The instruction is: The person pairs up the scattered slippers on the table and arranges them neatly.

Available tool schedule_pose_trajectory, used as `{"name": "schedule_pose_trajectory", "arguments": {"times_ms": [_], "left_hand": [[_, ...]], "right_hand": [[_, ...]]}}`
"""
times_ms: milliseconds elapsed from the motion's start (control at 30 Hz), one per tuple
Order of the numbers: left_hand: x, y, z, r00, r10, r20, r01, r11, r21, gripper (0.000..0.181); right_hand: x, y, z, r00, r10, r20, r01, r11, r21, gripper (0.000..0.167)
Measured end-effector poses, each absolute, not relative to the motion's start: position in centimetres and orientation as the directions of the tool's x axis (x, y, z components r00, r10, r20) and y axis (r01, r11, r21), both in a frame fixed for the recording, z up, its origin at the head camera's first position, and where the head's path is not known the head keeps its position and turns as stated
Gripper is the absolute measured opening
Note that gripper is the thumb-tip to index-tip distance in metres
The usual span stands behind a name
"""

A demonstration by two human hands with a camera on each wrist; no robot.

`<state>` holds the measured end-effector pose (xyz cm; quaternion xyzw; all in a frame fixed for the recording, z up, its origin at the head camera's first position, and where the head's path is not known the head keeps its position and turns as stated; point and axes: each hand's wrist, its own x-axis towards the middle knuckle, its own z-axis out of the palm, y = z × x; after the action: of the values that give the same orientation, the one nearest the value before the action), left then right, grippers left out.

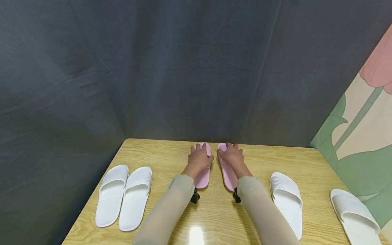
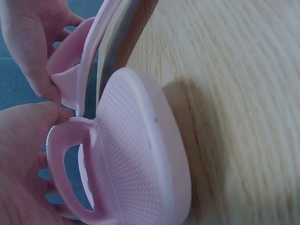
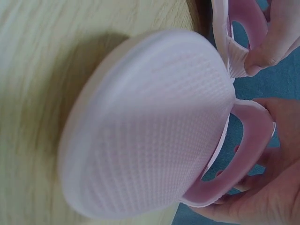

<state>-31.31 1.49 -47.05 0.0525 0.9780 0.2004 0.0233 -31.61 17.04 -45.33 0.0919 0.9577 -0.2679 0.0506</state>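
Observation:
Two pink slippers with dotted insoles are at the far edge of the wooden table, heels toward me. My left hand (image 1: 199,158) grips the upper strap of the left pink slipper (image 1: 202,179), fingers over the strap and thumb at its inner side. The right pink slipper (image 1: 228,175) is held the same way by my right hand (image 1: 232,156). In the left wrist view the left slipper's strap (image 2: 58,157) arches beside my palm. In the right wrist view my right fingers curl behind the right slipper's strap (image 3: 251,154). Whether the soles touch the table is unclear.
On the table (image 1: 171,154), a white slipper (image 1: 112,195) and another white slipper (image 1: 135,198) stand side by side at the left. To the right are two more, a nearer white slipper (image 1: 286,202) and a farther white slipper (image 1: 355,216), spaced apart. A dark curtain (image 1: 196,75) hangs behind.

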Motion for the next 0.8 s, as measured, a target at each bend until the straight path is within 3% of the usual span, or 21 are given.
{"name": "schedule_pose_trajectory", "arguments": {"times_ms": [800], "left_hand": [[-31.64,1.70,-47.51,-0.993,0.113,-0.035,0.089,0.907,0.412,0.073]], "right_hand": [[-31.96,16.48,-46.29,-0.979,0.140,-0.148,0.199,0.825,-0.529,0.072]]}}
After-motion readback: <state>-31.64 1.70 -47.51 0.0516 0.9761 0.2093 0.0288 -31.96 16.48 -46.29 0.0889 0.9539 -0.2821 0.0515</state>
